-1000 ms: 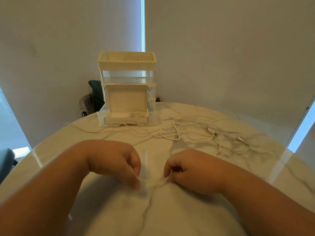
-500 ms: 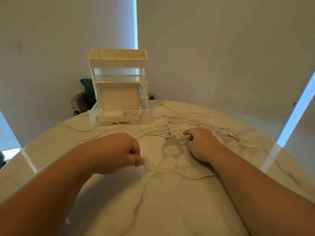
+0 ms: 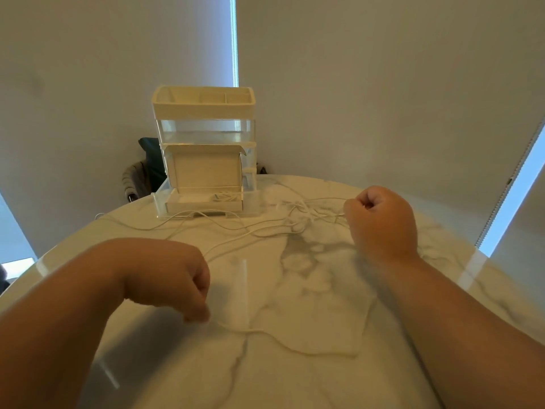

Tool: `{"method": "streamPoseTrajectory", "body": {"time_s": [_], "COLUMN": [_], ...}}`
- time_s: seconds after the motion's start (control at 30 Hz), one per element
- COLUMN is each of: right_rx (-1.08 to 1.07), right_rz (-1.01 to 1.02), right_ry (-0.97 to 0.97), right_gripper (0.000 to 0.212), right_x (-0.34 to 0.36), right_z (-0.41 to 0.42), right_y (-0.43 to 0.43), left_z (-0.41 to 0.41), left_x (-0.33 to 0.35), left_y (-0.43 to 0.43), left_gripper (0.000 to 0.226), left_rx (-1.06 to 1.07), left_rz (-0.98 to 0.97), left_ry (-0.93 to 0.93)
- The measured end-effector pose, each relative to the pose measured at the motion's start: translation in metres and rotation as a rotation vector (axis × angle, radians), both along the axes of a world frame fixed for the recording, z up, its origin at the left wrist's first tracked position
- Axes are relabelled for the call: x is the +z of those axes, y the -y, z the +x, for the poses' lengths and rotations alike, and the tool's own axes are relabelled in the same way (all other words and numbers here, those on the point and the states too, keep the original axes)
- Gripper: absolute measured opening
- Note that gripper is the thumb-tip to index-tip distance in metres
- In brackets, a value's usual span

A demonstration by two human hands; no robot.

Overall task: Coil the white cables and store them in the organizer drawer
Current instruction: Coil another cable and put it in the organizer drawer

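The left hand (image 3: 171,278) sits low over the near part of the marble table (image 3: 295,385), knuckles up. Its fingers are curled and pinch one end of a white cable (image 3: 309,352). From that pinch the cable lies slack on the table and runs left to right in a shallow sagging curve, until it passes under the right forearm.

The right hand (image 3: 382,221) is held farther out and to the right, closed in a fist. Thin strands lead into its thumb side, so it appears to grip the same cable there. Whether that strand joins the slack on the table is hidden by the arm.

Just left of the right hand lies a loose tangle of white cables (image 3: 298,222). Its long strands stretch mostly sideways across the table towards the foot of the organizer (image 3: 203,107).

The organizer stands upright at the far edge of the table, a cream tray on top and a clear tier beneath. Its bottom drawer (image 3: 203,205) is pulled out towards the person, with a small coiled cable (image 3: 225,197) in its right half.

Behind the table's edge, left of the organizer, a dark chair back (image 3: 141,175) shows.
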State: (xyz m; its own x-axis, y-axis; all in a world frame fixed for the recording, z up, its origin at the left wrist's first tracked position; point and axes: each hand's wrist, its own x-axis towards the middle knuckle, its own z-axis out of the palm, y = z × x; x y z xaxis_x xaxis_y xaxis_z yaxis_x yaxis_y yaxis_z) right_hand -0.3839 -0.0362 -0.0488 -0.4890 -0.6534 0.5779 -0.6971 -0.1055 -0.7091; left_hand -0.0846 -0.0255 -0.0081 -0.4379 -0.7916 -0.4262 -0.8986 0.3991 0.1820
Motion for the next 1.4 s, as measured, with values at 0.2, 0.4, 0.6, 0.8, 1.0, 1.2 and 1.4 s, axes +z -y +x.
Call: {"method": "streamPoseTrajectory", "body": {"time_s": [0.2, 0.4, 0.6, 0.8, 1.0, 1.2, 1.4], "right_rx": [0.252, 0.13, 0.016, 0.084, 0.572, 0.508, 0.616], "right_rz": [0.241, -0.14, -0.306, -0.304, 0.194, 0.385, 0.397], "right_ry": [-0.013, 0.199, 0.006, 0.042, 0.155, -0.2, -0.394], "right_gripper": [0.016, 0.018, 0.016, 0.015, 0.09, 0.026, 0.026], "right_x": [0.001, 0.007, 0.013, 0.018, 0.008, -0.004, -0.005], "right_z": [0.002, -0.001, -0.001, 0.007, 0.019, 0.025, 0.04], "right_y": [-0.005, -0.003, -0.003, -0.01, 0.002, -0.007, -0.017], "left_z": [-0.008, -0.014, -0.01, -0.015, -0.039, -0.038, -0.039], "left_x": [-0.006, -0.001, 0.001, 0.006, -0.005, -0.011, -0.018], "left_y": [0.003, 0.006, 0.007, 0.0, -0.014, -0.005, 0.005], "left_gripper": [0.027, 0.023, 0.018, 0.019, 0.022, 0.025, 0.034], "left_rx": [0.025, 0.162, 0.259, 0.282, 0.213, 0.247, 0.306], "left_rz": [-0.096, -0.471, -0.516, -0.529, -0.429, -0.39, -0.477], "left_ry": [-0.048, -0.381, -0.47, -0.519, -0.464, -0.423, -0.588]}}
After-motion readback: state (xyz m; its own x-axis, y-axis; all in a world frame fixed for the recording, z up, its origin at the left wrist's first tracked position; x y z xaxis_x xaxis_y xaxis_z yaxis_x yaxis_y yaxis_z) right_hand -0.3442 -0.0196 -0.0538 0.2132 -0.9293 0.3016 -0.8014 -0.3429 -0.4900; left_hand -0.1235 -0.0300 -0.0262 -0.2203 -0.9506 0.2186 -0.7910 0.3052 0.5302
